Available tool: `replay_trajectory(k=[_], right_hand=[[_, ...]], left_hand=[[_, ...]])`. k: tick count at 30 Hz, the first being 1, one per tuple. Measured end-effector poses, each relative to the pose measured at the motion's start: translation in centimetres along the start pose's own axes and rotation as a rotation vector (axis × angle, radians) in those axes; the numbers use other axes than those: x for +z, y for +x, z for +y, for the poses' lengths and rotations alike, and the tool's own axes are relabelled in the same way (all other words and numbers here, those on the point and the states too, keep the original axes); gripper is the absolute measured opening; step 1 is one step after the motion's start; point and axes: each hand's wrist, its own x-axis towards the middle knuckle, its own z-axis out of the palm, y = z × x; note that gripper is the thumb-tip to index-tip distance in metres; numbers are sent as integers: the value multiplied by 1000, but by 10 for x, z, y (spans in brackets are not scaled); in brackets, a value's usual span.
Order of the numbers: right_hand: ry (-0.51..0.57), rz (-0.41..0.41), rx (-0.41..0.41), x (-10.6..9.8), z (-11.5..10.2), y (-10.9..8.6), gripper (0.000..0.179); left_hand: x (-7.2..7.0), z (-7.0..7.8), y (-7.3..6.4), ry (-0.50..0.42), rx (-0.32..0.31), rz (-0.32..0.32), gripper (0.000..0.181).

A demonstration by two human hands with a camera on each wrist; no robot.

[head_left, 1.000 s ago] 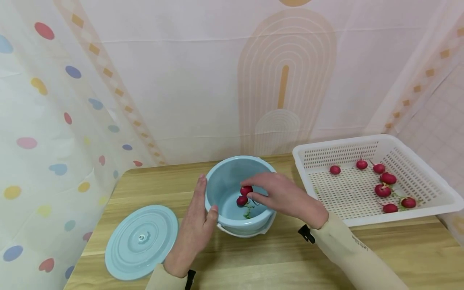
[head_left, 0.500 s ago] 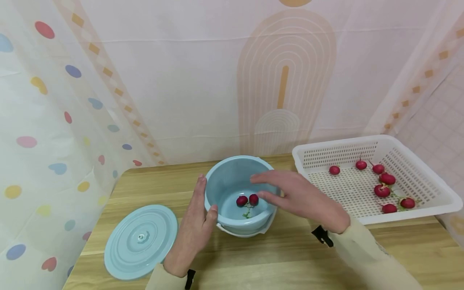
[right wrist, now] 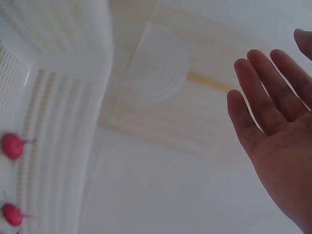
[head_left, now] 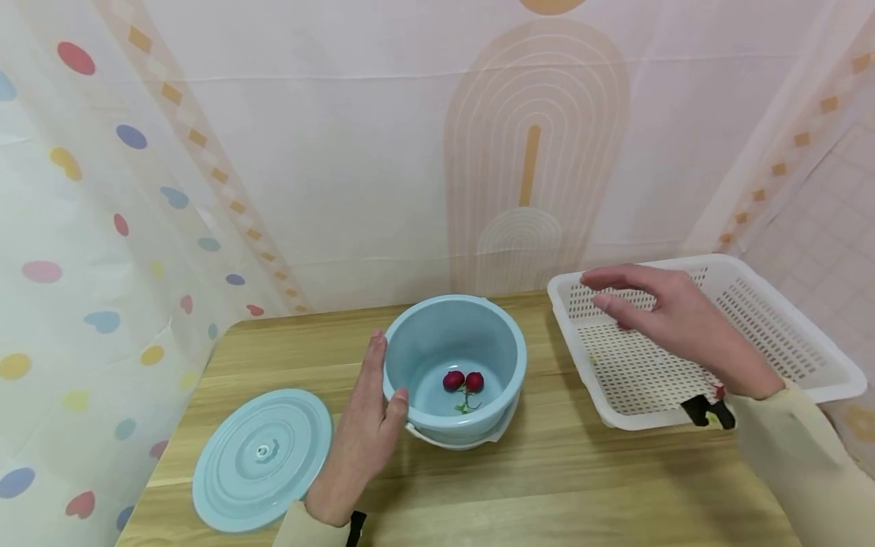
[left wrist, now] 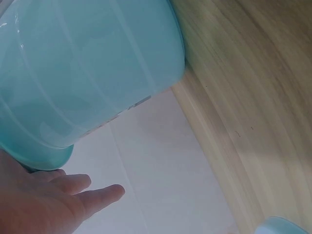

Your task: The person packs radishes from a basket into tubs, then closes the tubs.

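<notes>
A light blue bucket (head_left: 437, 327) stands on the wooden table with two red radishes (head_left: 474, 382) and a bit of green leaf at its bottom. My left hand (head_left: 362, 429) rests against the bucket's left rim, fingers straight; in the left wrist view its fingers (left wrist: 100, 197) reach past the rim. My right hand (head_left: 673, 315) hovers over the white perforated basket (head_left: 581, 365), holding nothing, its fingers loosely bent in the head view and spread in the right wrist view. It hides most of the radishes in the basket; two radishes (right wrist: 12, 146) show beside the basket wall in the right wrist view.
A round light blue lid (head_left: 263, 460) lies flat on the table (head_left: 547, 486) left of the bucket. The bucket's white handle (head_left: 451, 443) hangs down at its front. A patterned curtain (head_left: 342, 152) closes off the back and the left side.
My right hand has let go of a radish inside the bucket, where it lies beside the other one, and has moved right over the basket. The left hand has stayed at the rim.
</notes>
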Motion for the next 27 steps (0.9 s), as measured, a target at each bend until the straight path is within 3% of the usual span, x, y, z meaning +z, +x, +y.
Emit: replay_trajectory(k=[8, 19, 27], right_hand=[[39, -101, 235, -21, 53, 8, 36], [-20, -278, 229, -34, 97, 20, 47], [-7, -390, 252, -25, 129, 25, 48]], left_hand=[[-1, 0, -2, 9, -6, 4, 73], [-1, 2, -3, 8, 8, 4, 73], [0, 6, -4, 18, -1, -1, 73]])
